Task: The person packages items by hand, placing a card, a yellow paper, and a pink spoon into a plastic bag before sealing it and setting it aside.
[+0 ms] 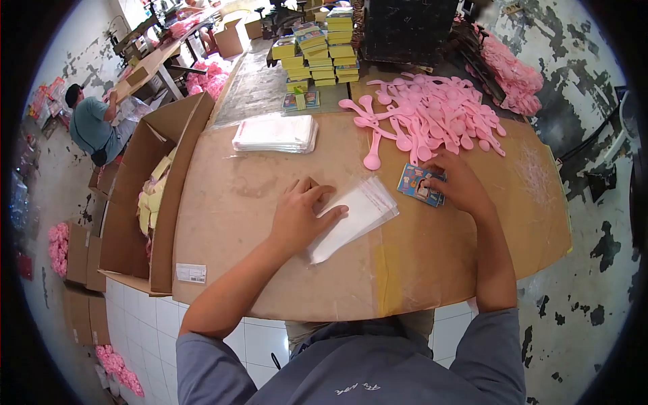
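My left hand rests on a fanned stack of clear plastic sleeves, thumb and fingers apart. To the right, my right hand is on a small pile of blue printed cards, its fingertips touching the top card. Just beyond that hand lies a large heap of pink plastic spoons. Another stack of clear sleeves sits farther back on the cardboard-covered table.
Stacks of yellow-edged cards stand at the back beside a black box. An open cardboard box borders the table's left edge. Beyond it a person sits at another bench. Pink material lies at the back right.
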`<state>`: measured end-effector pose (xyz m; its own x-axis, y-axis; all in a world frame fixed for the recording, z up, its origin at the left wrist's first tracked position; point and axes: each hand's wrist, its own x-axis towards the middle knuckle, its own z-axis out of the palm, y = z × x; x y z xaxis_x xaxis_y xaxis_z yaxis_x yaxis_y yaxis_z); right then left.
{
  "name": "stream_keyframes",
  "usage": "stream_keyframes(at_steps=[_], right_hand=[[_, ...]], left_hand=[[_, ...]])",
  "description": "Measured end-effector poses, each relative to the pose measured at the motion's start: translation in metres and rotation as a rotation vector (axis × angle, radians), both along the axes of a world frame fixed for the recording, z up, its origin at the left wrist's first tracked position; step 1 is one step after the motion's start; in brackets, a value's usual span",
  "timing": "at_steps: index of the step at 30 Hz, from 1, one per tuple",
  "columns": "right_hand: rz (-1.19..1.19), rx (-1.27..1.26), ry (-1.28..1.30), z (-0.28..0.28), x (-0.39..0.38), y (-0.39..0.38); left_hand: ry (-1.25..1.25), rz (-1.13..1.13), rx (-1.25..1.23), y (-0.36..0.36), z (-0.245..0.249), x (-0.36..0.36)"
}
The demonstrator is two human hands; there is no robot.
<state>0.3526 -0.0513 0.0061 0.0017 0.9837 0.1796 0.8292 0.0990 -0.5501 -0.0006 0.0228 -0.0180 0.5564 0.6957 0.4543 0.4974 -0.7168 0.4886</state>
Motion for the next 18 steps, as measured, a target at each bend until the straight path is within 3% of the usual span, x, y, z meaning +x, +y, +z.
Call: stream_keyframes(at_steps=[1,4,7,10,14,16,18], right_hand=[[-0.012,-0.005,0.049,-0.002,0.001,0.002],[-0.024,-0.004,0.115,-0.001,-0.001,0.004],[-0.001,0.053,0.128,0.001,-0.002,0.002],[0.033,0.059,0.157,0.021,-0.015,-0.003],[0.341,0.066,0.437,0.013,-0.041,-0.005],[0.444,0.095,0.384,0.008,-0.069,-0.006],[0.499,0.154,0.247,0.001,-0.087,-0.007]], left_hand=[[-0.013,0.001,0.059,0.001,-0.004,0.002],[-0.072,-0.006,-0.08,0.003,-0.011,0.0],[-0.211,-0.016,-0.521,0.005,-0.012,-0.001],[-0.405,0.01,-0.632,0.001,-0.011,0.0],[-0.227,-0.035,-0.548,0.002,-0.005,-0.003],[-0.205,-0.044,-0.495,0.0,-0.003,-0.003],[-0.391,-0.095,-0.613,0.001,-0.01,-0.003]])
